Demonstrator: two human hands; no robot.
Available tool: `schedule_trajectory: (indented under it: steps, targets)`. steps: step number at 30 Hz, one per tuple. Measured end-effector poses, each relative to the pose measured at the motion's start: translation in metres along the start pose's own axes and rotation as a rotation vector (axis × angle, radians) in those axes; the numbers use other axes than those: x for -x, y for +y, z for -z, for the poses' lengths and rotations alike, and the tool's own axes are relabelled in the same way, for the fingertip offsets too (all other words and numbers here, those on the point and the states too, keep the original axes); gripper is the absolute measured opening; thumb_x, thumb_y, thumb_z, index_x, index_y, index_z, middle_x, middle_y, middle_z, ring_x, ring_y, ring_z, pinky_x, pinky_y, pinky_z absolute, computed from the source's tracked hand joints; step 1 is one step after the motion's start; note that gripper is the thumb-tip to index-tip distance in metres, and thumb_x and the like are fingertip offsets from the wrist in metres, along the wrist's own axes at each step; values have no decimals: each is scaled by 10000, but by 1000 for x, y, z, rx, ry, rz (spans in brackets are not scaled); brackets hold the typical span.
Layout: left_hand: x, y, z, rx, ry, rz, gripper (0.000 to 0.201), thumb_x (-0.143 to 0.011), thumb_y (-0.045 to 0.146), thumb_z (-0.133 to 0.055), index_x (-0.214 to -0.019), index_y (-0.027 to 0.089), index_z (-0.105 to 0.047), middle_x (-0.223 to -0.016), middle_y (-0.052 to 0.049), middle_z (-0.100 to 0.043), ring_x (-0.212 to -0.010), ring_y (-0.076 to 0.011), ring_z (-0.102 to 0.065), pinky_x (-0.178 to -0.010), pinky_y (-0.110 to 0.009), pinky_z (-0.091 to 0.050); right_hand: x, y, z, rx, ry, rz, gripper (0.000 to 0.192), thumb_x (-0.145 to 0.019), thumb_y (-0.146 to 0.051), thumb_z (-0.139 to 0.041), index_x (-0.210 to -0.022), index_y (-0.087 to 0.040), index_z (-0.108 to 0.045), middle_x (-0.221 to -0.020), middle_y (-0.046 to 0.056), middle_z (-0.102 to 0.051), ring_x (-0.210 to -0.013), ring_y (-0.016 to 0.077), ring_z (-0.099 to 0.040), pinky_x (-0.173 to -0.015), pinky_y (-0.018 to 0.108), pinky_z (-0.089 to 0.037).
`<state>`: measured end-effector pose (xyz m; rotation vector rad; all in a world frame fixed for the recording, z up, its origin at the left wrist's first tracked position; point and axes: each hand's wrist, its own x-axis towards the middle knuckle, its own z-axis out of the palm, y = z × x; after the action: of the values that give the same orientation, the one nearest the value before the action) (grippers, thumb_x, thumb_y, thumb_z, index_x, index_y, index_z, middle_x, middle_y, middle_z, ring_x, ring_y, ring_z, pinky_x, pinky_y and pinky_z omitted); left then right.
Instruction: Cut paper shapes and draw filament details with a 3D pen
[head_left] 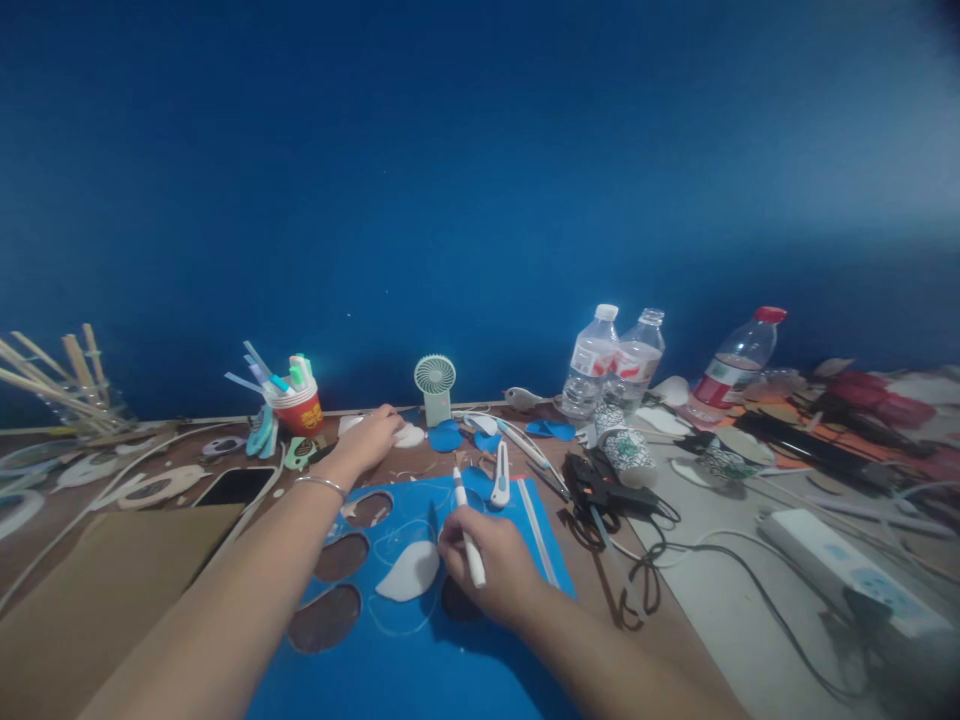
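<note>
Toward the desk's far edge, beside the red paper cup of markers [298, 405], our left hand [369, 438] reaches out, fingers curled loosely over a white foam cut-out [409, 435]. Nearer us, on the blue foam sheet with oval holes [420, 650], our right hand [487, 570] pinches a white pen-shaped craft knife [469, 540] upright, clear of the white foam oval [409, 572] beside it.
</note>
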<state>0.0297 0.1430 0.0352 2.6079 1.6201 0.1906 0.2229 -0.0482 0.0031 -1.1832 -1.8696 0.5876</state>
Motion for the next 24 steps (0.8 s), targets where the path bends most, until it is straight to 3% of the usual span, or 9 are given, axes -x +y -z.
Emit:
schedule_trajectory:
  steps: [6,11,17,21,24]
  targets:
    - [-1,-5,8,79,-84,-85,162,-730,240,-517,-882,203,-561,-932,-40,-635,-836,-200,-582,-734,-265,-406,0,0,-1,7,3,-12,90,-746,-158,-501,-789,-221,-549,-687,5,-641,-607,151,-599,-538,215,-403]
    - [16,14,20,116,54,-44,337,-718,300,-548,-1037,212,-483,-997,-62,-616,-868,-234,-580,-711,-290,-399,-1,2,0,-24,30,-2,101,-750,-145,-493,-788,-220,-549,-702,4,-645,-634,156,-603,-574,225,-424]
    - [73,58,24,151,180,-119,477,-737,422,-561,-1146,207,-441,-1135,-84,-570,-977,-249,-554,-779,-315,-403,-5,0,3,-108,309,-105,205,-744,-207,-539,-949,-199,-519,-837,43,-619,-733,184,-596,-692,287,-452]
    - [114,83,16,94,210,-261,448,-780,451,-528,-1152,203,-485,-1069,-99,-599,-930,-266,-573,-767,-355,-415,-7,0,4,-342,294,-211,151,-755,-246,-556,-874,-213,-469,-849,27,-597,-749,178,-587,-665,279,-459]
    - [128,89,9,134,227,-299,423,-778,417,-553,-1145,219,-482,-1082,-85,-597,-940,-263,-568,-774,-372,-429,-9,4,3,-511,295,-225,149,-740,-225,-565,-775,-216,-420,-781,-9,-568,-681,150,-552,-630,257,-451]
